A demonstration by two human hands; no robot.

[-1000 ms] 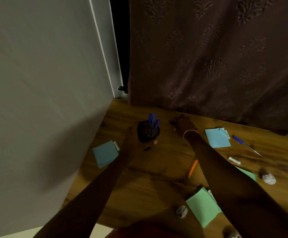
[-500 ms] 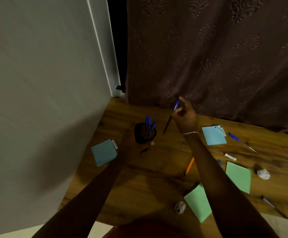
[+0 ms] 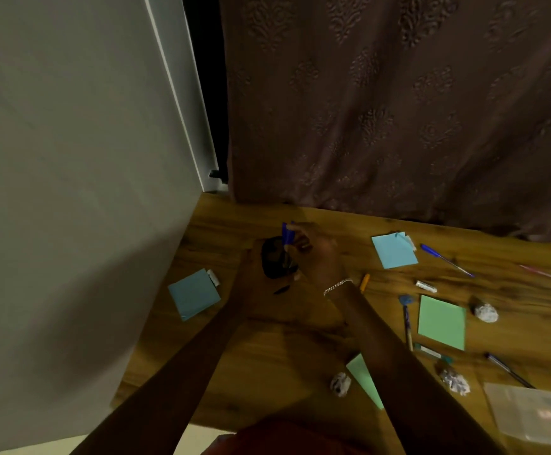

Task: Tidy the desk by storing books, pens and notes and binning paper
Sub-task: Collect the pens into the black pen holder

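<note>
Directly above holder [image 3: 275,257], right grip [image 3: 313,254] pinches pen [image 3: 288,234].

No legible text, labels or numbers anywhere.

Arms: two, bare from wrist to the lower frame edge; no sleeves visible.
Left hand [image 3: 251,267]: bare; no ring or band visible, partly hidden in shadow.
Right hand [image 3: 317,254]: bare; fingers dim, details too dark to tell.
Bracelet [image 3: 337,286]: thin silver-coloured chain, worn on the right wrist.
Garment [image 3: 287,438]: dark red cloth at the bottom edge, cut off by the frame.
</note>
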